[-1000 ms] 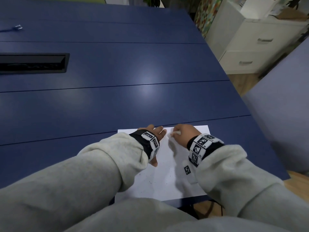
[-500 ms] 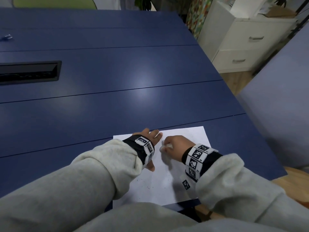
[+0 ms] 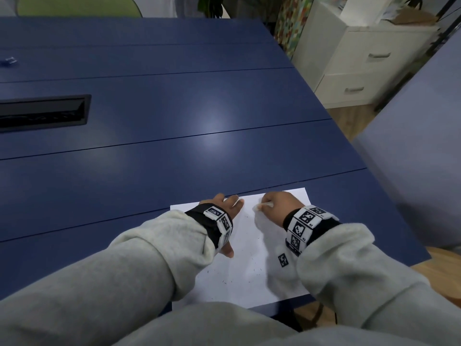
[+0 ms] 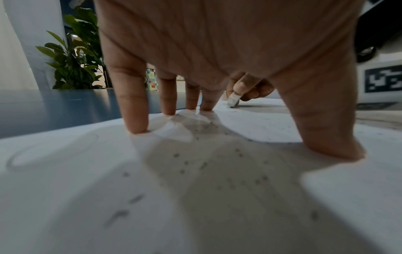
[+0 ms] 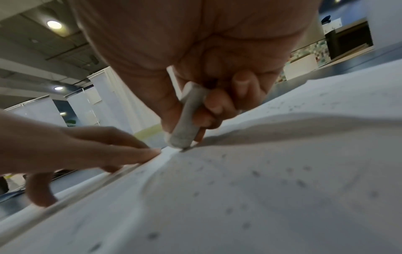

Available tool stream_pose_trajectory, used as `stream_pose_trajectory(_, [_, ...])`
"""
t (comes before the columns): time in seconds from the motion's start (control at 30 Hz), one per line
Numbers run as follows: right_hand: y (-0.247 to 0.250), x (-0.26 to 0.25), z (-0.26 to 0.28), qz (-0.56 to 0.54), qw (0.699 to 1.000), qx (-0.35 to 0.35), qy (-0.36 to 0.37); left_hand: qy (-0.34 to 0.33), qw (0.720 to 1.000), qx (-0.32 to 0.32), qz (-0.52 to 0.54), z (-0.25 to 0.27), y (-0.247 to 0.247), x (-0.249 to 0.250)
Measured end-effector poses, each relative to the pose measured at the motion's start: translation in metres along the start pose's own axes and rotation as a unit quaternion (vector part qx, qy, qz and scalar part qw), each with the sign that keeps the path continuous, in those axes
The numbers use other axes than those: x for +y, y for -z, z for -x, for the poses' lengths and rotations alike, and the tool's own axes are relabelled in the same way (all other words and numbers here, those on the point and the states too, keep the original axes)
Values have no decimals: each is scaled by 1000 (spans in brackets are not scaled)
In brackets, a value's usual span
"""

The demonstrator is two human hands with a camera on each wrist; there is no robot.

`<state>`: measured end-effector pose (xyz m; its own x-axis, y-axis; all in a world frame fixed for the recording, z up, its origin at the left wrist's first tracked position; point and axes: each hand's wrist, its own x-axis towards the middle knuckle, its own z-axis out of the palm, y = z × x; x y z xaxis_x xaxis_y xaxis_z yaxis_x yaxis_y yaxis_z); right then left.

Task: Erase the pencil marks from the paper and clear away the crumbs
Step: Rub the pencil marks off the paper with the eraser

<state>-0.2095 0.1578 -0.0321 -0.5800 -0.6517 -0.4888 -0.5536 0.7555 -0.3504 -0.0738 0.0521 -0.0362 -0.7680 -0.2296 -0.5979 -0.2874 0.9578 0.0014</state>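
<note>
A: Where is the paper (image 3: 245, 248)?

B: It lies flat at the near right corner of the blue bench (image 3: 174, 126), its near edge close to the bench's near edge. Dark crumbs (image 3: 225, 281) are scattered across its near half, and the left wrist view shows a faint pencil oval (image 4: 50, 151) on the sheet to the left of the fingers.

A: And the eraser?

B: The eraser (image 5: 188, 116) is a white stick, grey at the tip, tilted, with its lower end touching the paper near the far edge. The right hand (image 3: 279, 207) grips it, fingers and thumb curled around it.

A: What is the left hand doing?

B: The left hand (image 3: 225, 208) is spread with straight fingers, and its fingertips (image 4: 137, 127) press down on the sheet near the far edge, just beside the eraser tip. It holds nothing.

A: Anything on the arms?

B: Both wear grey sleeves (image 3: 159, 245) and black wristbands with square black-and-white tags (image 3: 303, 222). 1 similar tag (image 3: 282, 260) sits on the paper near the right wrist.

A: And further out?

B: A black slot (image 3: 42, 112) is set into the bench at far left. A white drawer cabinet (image 3: 361, 63) stands beyond the bench's right edge, and a leafy plant (image 4: 74, 58) behind it.
</note>
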Motion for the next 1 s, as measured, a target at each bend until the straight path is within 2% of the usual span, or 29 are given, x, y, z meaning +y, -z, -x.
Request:
stream_pose_trajectory(0.2, [-11, -8, 13, 41, 996, -59, 49, -1, 1000, 8, -6, -3, -2, -1])
stream_pose_trajectory(0.37, [7, -1, 1, 26, 1000, 9, -5, -1, 1000, 1, -2, -3, -3, -1])
stream_pose_trajectory(0.53, [-10, -14, 16, 55, 996, -52, 44, 3, 1000, 4, -10, -5, -5, -1])
stream_pose_trajectory(0.7, [3, -7, 2, 31, 999, 12, 5, 3, 1000, 0, -8, -4, -4, -1])
stream_pose_trajectory(0.87, [-12, -21, 8, 71, 995, -39, 50, 11, 1000, -6, -9, -5, -3, 1])
stream_pose_trajectory(1.0, [5, -10, -3, 29, 999, 14, 7, 8, 1000, -7, -10, -4, -1, 1])
